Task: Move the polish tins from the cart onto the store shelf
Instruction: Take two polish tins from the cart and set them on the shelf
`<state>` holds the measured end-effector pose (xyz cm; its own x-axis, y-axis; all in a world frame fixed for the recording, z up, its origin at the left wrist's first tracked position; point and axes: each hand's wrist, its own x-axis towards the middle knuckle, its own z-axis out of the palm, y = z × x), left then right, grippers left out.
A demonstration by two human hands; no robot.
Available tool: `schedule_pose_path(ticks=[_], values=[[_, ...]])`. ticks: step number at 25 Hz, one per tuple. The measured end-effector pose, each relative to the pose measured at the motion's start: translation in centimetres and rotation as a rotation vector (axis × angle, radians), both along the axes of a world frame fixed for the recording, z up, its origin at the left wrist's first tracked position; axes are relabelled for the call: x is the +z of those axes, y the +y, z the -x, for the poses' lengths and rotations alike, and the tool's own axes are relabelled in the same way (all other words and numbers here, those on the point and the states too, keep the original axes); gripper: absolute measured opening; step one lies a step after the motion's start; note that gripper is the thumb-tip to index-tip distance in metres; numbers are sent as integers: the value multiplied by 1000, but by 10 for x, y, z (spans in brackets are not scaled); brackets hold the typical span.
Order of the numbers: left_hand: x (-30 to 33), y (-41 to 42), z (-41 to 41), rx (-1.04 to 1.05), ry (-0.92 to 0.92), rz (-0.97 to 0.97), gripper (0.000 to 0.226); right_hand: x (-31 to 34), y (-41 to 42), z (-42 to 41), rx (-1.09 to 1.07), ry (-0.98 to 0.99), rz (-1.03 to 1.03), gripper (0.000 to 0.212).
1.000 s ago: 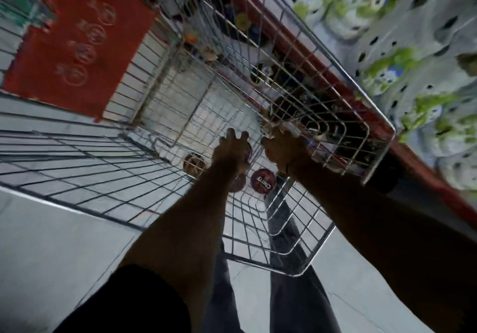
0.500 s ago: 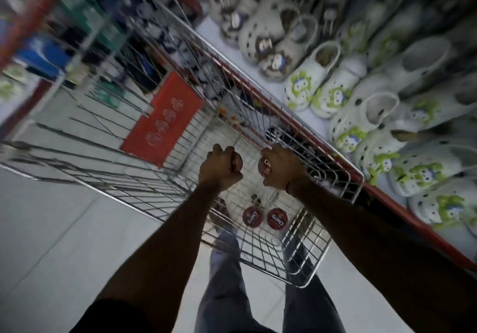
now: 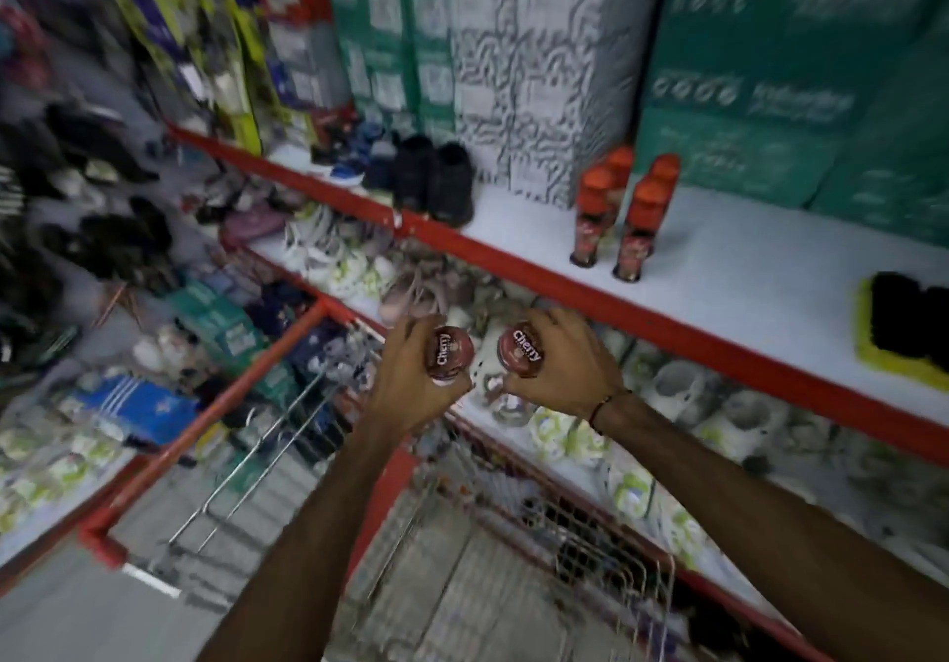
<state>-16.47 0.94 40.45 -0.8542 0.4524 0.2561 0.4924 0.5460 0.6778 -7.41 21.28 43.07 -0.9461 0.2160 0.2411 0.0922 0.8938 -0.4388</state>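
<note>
Left hand [image 3: 411,384], curled around a Cherry polish tin [image 3: 452,351] held lid-up so the label faces the wearer. At its 3 o'clock, just apart, the right hand [image 3: 557,369] grips a second Cherry tin [image 3: 525,351] the same way. Both are raised above the wire cart [image 3: 513,559], below the red-edged shelf [image 3: 719,256]. At 1 o'clock stand orange-capped polish bottles [image 3: 619,215]; the bare white space beside them probably awaits the tins.
</note>
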Motion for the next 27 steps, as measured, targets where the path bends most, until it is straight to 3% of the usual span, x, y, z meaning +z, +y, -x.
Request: schedule_pose_path(ticks=[5, 9, 16, 19, 27], values=[[51, 96, -16, -234, 169, -128, 62, 58, 67, -44, -191, 117, -55, 81], [66, 174, -44, -383, 185, -137, 48, 74, 134, -84, -388, 62, -107, 64], [73, 291, -61, -519, 75, 205, 46, 71, 220, -107, -582, -351, -266, 50], [65, 320, -52, -549, 95, 313, 47, 63, 238, -101, -587, -353, -263, 46], [62, 382, -24, -494, 106, 305, 45, 54, 283, -62, -578, -323, -256, 42]])
